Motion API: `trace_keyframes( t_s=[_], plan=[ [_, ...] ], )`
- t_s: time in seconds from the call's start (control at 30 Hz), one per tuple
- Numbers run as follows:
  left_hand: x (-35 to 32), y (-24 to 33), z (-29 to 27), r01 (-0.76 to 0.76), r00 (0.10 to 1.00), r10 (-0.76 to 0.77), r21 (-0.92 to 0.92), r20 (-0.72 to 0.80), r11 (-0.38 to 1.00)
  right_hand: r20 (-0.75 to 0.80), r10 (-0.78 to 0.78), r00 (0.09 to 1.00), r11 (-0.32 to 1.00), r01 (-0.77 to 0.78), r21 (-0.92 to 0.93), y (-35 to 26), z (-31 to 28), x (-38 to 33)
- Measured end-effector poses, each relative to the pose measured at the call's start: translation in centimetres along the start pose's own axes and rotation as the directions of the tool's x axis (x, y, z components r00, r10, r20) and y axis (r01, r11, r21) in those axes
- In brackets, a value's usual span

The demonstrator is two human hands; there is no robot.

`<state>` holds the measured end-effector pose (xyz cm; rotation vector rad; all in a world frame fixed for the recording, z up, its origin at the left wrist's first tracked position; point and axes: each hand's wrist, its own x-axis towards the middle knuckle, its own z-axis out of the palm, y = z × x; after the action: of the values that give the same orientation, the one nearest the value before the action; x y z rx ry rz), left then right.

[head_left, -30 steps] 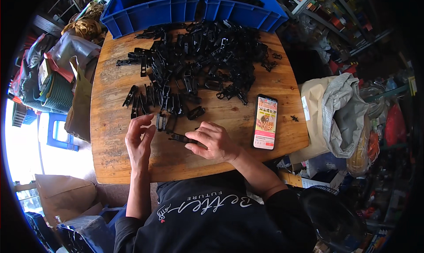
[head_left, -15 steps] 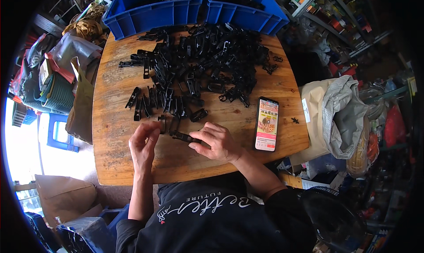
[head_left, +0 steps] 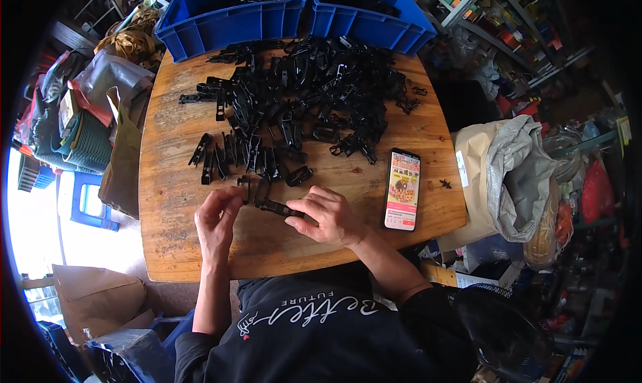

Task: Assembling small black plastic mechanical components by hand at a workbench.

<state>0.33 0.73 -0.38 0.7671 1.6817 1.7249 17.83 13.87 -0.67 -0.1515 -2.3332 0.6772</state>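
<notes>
Near the table's front edge, my right hand (head_left: 328,217) is closed, thumb and fingers gripping the end of a black L-shaped plastic part (head_left: 271,205). One arm of that part rises away from me and its long side runs toward my fingers. To its left my left hand (head_left: 219,214) is closed in a pinch on a small black plastic piece (head_left: 245,182), partly hidden by the fingertips. The two pieces are close together; whether they touch I cannot tell. Just beyond lies a row of black plastic clips (head_left: 253,154), at the near side of a big pile of black parts (head_left: 314,89).
Two blue bins (head_left: 234,25) with black parts inside stand at the far edge of the wooden table (head_left: 180,242). A phone (head_left: 402,189) with its screen lit lies right of my right hand, beside a small black piece (head_left: 445,183). Bags (head_left: 481,176) crowd the right side.
Both hands stay almost in place. The black L-shaped part in my right hand has tilted slightly. The picture on the phone has shifted a little.
</notes>
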Motion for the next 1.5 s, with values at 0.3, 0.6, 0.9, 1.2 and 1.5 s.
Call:
trace_keyframes(
  t_s=[0.3, 0.6, 0.9, 1.2, 1.5],
  plan=[
    [-0.1, 0.2, -0.1, -0.062, 0.982, 0.040, 0.113, 0.187, 0.992, -0.011, -0.004, 1.000, 1.000, 0.004, -0.008, 0.0, -0.3, 0.2],
    [-1.0, 2.0, 2.5, 0.058, 0.927, -0.050, -0.010, 0.372, 0.998, -0.073, 0.010, 0.997, 0.999, -0.012, -0.037, -0.5, -0.7, -0.1],
    [-2.3, 0.2, 4.2, 0.248, 0.930, -0.178, -0.191, 0.321, 0.950, -0.299, 0.205, 0.932, 0.898, -0.300, -0.322, -1.6, -4.7, -4.5],
    [-2.2, 0.0, 4.6, 0.252, 0.926, -0.199, -0.133, 0.321, 0.959, -0.444, 0.484, 0.754, 0.457, -0.650, -0.607, -0.3, -8.6, -8.6],
    [-2.3, -0.2, 4.5, 0.281, 0.927, -0.223, -0.165, 0.302, 0.945, -0.621, 0.414, 0.666, 0.733, -0.649, -0.207, 0.8, -10.5, -8.4]
  ],
)
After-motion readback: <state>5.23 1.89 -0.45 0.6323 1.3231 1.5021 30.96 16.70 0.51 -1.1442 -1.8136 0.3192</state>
